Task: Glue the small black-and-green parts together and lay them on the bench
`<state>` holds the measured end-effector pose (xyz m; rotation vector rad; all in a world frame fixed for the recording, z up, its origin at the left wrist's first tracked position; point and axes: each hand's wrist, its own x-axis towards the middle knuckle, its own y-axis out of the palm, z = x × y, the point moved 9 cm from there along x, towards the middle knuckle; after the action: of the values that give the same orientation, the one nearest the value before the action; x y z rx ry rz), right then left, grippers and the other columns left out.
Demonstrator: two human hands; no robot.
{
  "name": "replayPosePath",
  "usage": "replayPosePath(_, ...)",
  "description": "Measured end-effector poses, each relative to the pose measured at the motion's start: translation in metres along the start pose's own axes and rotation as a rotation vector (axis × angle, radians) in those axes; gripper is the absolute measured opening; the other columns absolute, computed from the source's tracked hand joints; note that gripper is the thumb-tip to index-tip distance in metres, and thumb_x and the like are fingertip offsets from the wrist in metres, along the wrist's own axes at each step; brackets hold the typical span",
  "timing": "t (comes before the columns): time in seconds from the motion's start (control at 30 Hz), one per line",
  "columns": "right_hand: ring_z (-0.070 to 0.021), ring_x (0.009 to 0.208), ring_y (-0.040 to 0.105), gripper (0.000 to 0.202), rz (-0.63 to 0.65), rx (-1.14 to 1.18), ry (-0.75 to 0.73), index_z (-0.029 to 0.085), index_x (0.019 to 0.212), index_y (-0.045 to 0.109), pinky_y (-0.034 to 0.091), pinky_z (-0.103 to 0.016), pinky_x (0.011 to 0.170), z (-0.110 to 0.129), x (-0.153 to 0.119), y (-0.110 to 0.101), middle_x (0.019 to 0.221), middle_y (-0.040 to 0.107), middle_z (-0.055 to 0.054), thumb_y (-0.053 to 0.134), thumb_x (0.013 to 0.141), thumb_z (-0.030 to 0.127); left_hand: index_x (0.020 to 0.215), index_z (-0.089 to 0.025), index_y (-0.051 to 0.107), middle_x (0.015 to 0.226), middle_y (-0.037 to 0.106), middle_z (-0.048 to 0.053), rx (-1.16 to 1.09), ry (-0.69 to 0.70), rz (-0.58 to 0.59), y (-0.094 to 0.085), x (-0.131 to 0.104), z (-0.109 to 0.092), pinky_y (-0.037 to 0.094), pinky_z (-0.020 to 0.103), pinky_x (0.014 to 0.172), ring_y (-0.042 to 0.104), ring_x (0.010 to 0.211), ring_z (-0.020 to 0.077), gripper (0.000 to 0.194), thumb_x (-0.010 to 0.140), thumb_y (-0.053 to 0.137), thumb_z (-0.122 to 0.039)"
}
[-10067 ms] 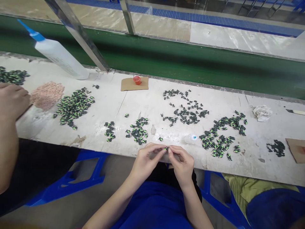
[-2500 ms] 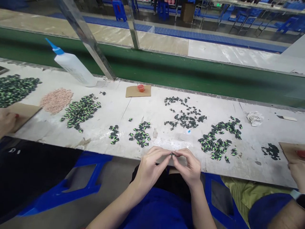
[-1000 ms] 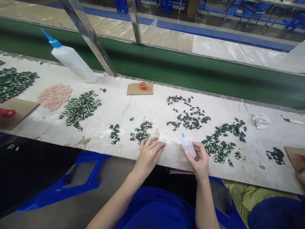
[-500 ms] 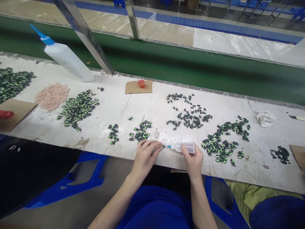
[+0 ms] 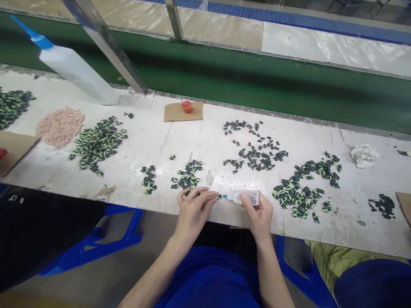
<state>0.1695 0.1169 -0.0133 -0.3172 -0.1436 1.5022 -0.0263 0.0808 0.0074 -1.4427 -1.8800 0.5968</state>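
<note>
Near the front edge of the table, a small black-and-green piece is pinched in the left hand; the small bottle, clasped in the right hand, is tipped sideways, its blue nozzle pointed left, right at the piece.

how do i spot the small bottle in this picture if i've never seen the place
At the near edge of the long white table, find the right hand. It holds the small bottle nearly level, blue tip pointing toward the left hand. Unlike the big blue-tipped bottle near the metal post, it is small and held.
</note>
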Motion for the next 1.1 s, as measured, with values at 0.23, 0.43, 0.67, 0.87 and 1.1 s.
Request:
replayPosePath(0.23,-0.012,0.053,0.047,0.033,-0.019,0.017,0.008,0.017,0.063,0.059,0.039,-0.023,0.049,0.001,0.0,-0.001,0.055,0.052,0.003,0.064,0.079,0.046,0.089,-0.029,0.067,0.083,0.076,-0.004,0.023,0.027,-0.004,-0.001,0.001,-0.003,0.028,0.045,0.097,0.068,0.092,0.0222,0.012,0.086,0.064,-0.018)
replayPosePath(0.43,-0.0116,0.053,0.045,0.034,0.002,0.007,0.004,0.017,0.061,0.058,0.038,-0.022,0.049,0.002,0.0,0.0,0.054,0.051,0.003,0.064,0.078,0.046,0.088,-0.027,0.067,0.084,0.076,-0.003,0.069,0.015,0.006,-0.001,0.0,-0.005,0.028,0.044,0.098,0.068,0.093,0.0204,0.01,0.087,0.063,-0.017)
replayPosePath(0.67,-0.0111,0.053,0.044,0.033,0.002,0.016,0.001,0.017,0.062,0.058,0.038,-0.022,0.05,0.003,0.0,0.0,0.055,0.05,0.003,0.063,0.079,0.045,0.087,-0.027,0.068,0.084,0.077,-0.003,0.082,-0.001,0.008,-0.002,0.002,-0.005,0.028,0.043,0.096,0.068,0.091,0.0206,0.009,0.086,0.065,-0.019)
replayPosePath(0.87,-0.0114,0.054,0.047,0.028,-0.041,0.066,-0.007,0.017,0.065,0.061,0.039,-0.023,0.05,-0.002,0.0,-0.004,0.056,0.053,0.003,0.066,0.077,0.041,0.086,-0.027,0.069,0.084,0.076,-0.002,0.073,-0.044,0.033,0.002,0.002,0.0,0.029,0.044,0.095,0.067,0.091,0.0215,0.01,0.084,0.065,-0.018)
replayPosePath(1.1,-0.0162,0.069,0.064,0.024,-0.554,0.497,-0.111,0.019,0.083,0.057,0.052,-0.031,0.067,-0.017,-0.007,-0.053,0.073,0.063,0.001,0.07,0.073,0.036,0.087,-0.026,0.071,0.09,0.076,0.001,0.018,-0.067,0.189,0.01,0.014,-0.001,0.036,0.047,0.091,0.064,0.101,0.0266,0.014,0.078,0.071,-0.016)
